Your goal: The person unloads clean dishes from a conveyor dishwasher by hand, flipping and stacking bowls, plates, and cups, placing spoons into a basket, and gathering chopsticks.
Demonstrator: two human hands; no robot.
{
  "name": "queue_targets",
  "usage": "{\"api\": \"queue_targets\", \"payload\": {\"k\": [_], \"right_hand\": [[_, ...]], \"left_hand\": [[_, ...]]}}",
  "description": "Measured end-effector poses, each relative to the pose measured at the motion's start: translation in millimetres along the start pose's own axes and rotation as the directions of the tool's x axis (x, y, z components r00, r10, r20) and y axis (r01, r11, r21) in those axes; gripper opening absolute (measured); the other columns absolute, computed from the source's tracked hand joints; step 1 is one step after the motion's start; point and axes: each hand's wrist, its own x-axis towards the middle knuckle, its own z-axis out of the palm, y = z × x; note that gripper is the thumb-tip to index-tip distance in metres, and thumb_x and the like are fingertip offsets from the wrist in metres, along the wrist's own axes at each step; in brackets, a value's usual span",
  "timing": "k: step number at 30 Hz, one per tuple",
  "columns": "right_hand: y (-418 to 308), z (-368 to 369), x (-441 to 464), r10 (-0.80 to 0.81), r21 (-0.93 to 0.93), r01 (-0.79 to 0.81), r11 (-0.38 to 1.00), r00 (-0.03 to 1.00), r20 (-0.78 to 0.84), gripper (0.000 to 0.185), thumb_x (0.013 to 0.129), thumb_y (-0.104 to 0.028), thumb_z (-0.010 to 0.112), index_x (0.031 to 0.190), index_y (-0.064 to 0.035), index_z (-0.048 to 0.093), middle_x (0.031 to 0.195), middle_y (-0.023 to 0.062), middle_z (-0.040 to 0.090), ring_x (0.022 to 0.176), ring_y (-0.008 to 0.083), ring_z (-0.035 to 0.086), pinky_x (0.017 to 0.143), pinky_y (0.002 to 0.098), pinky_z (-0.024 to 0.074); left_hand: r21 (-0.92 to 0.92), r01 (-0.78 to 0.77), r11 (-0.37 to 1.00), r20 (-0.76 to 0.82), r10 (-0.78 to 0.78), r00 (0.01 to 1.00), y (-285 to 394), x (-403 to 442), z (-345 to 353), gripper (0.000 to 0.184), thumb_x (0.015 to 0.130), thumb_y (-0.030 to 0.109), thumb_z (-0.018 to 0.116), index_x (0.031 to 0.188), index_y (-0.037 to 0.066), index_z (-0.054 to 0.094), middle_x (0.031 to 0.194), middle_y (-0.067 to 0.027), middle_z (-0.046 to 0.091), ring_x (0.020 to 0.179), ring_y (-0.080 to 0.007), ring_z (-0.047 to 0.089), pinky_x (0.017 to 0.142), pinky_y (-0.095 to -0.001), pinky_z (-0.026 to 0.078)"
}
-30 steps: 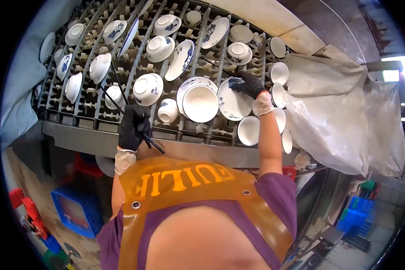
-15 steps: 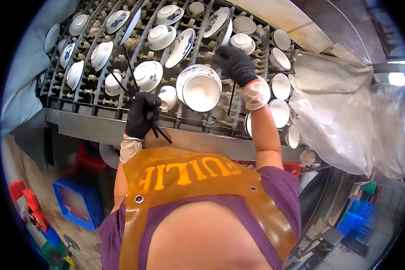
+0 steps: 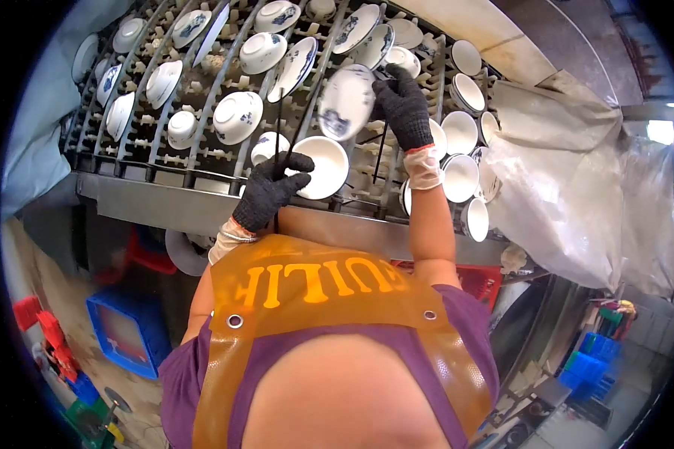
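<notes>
My left hand [image 3: 273, 187], in a black glove, is closed on dark chopsticks [image 3: 279, 123] that point up over the rack. Its fingertips are beside the left rim of a white bowl [image 3: 324, 168]. My right hand [image 3: 403, 105], gloved too, holds a blue-patterned plate [image 3: 346, 103] by its right edge, tilted above the rack. Another dark stick [image 3: 380, 156] shows below that hand. Behind the held plate, a patterned plate [image 3: 374, 46] leans in the rack. A small cup [image 3: 268, 148] lies left of the white bowl.
The slatted rack [image 3: 146, 146] carries several bowls and plates. Several white bowls [image 3: 460, 178] stand along its right side, next to a plastic sheet [image 3: 554, 187]. A metal edge [image 3: 157, 208] runs along the front. Blue crates [image 3: 131, 333] are on the floor below.
My right hand has lifted the plate from near the bowl stack, shifting left. My left hand has moved right to the white bowl. The patterned plate beneath that bowl no longer shows there.
</notes>
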Motion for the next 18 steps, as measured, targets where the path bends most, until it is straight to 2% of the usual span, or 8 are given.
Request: {"api": "queue_targets", "payload": {"k": [1, 4, 7, 10, 11, 14, 16, 18], "right_hand": [[0, -3, -3, 0.021, 0.049, -0.027, 0.998, 0.993, 0.114, 0.024, 0.085, -0.012, 0.059, 0.105, -0.0002, 0.055, 0.081, 0.0087, 0.062, 0.066, 0.0094, 0.057, 0.055, 0.0258, 0.0481], [16, -26, -29, -0.266, -0.725, 0.305, 0.618, 0.948, 0.173, 0.051, 0.074, -0.017, 0.070, 0.120, -0.0080, 0.050, 0.088, 0.0120, 0.059, 0.081, 0.0255, 0.060, 0.071, 0.0346, 0.0500], [35, -44, -54, -0.145, -0.954, 0.037, 0.297, 0.989, -0.006, 0.068, 0.070, -0.018, 0.069, 0.131, -0.0160, 0.039, 0.091, 0.0160, 0.059, 0.093, 0.0353, 0.057, 0.081, 0.0425, 0.0464], [54, -63, -52, 0.063, -0.938, -0.074, 0.339, 0.996, -0.056, 0.062, 0.071, -0.016, 0.067, 0.128, -0.0147, 0.043, 0.099, 0.0175, 0.061, 0.093, 0.0353, 0.058, 0.081, 0.0417, 0.0467], [61, -71, -55, -0.197, -0.892, 0.121, 0.436, 0.980, 0.037, 0.054, 0.072, -0.016, 0.066, 0.123, -0.0130, 0.049, 0.107, 0.0187, 0.060, 0.093, 0.0364, 0.058, 0.080, 0.0429, 0.0470], [18, -73, -60, -0.287, -0.542, 0.196, 0.817, 0.954, -0.087, 0.043, 0.074, -0.011, 0.067, 0.115, -0.0053, 0.054, 0.104, 0.0169, 0.062, 0.095, 0.0298, 0.061, 0.078, 0.0337, 0.0489], [22, -81, -58, -0.161, -0.238, 0.116, 0.964, 0.971, -0.178, 0.045, 0.077, -0.013, 0.067, 0.118, -0.0047, 0.051, 0.102, 0.0168, 0.063, 0.087, 0.0286, 0.062, 0.078, 0.0323, 0.0486], [30, -90, -68, -0.077, -0.508, -0.005, 0.861, 0.987, -0.141, 0.057, 0.078, -0.018, 0.068, 0.129, -0.0078, 0.044, 0.110, 0.0150, 0.061, 0.094, 0.0307, 0.060, 0.081, 0.0313, 0.0479]], "left_hand": [[0.163, 0.013, 0.987, 0.023, -0.018, 1.000, 3, -1, -1, 0.023, 0.077, 0.007, 0.068, 0.100, 0.005, 0.063, 0.085, 0.0008, 0.064, 0.071, -0.0087, 0.056, 0.065, -0.0236, 0.047], [0.505, -0.081, 0.859, 0.107, 0.031, 0.994, 4, -6, -4, 0.032, 0.071, 0.008, 0.072, 0.102, 0.005, 0.062, 0.093, -0.0055, 0.064, 0.081, -0.0134, 0.059, 0.074, -0.0274, 0.048], [0.765, -0.258, 0.590, 0.217, 0.141, 0.966, -2, -11, 1, 0.036, 0.067, 0.012, 0.071, 0.102, 0.007, 0.062, 0.097, -0.0090, 0.060, 0.088, -0.0270, 0.060, 0.078, -0.0330, 0.048], [0.879, -0.312, 0.361, 0.285, 0.128, 0.950, -8, -3, 7, 0.039, 0.069, 0.015, 0.070, 0.106, 0.008, 0.061, 0.099, -0.0113, 0.059, 0.090, -0.0291, 0.059, 0.076, -0.0343, 0.048], [0.887, -0.339, 0.312, 0.306, 0.151, 0.940, -16, 2, 4, 0.027, 0.072, 0.013, 0.067, 0.098, 0.013, 0.062, 0.098, -0.0059, 0.062, 0.089, -0.0270, 0.060, 0.076, -0.0351, 0.050], [0.716, -0.618, 0.324, 0.522, 0.338, 0.783, -19, 24, -7, 0.025, 0.074, 0.014, 0.069, 0.096, 0.005, 0.065, 0.083, -0.0133, 0.064, 0.073, -0.0277, 0.063, 0.066, -0.0331, 0.048], [0.527, 0.011, 0.850, 0.144, -0.103, 0.984, 7, 29, -1, 0.022, 0.079, 0.018, 0.068, 0.094, 0.002, 0.066, 0.080, -0.0113, 0.067, 0.069, -0.0177, 0.062, 0.065, -0.0290, 0.048], [0.525, -0.119, 0.843, 0.257, -0.024, 0.966, 20, 43, -9, 0.019, 0.082, 0.020, 0.066, 0.094, 0.004, 0.067, 0.081, -0.0094, 0.068, 0.066, -0.0199, 0.062, 0.066, -0.0272, 0.049]]}}
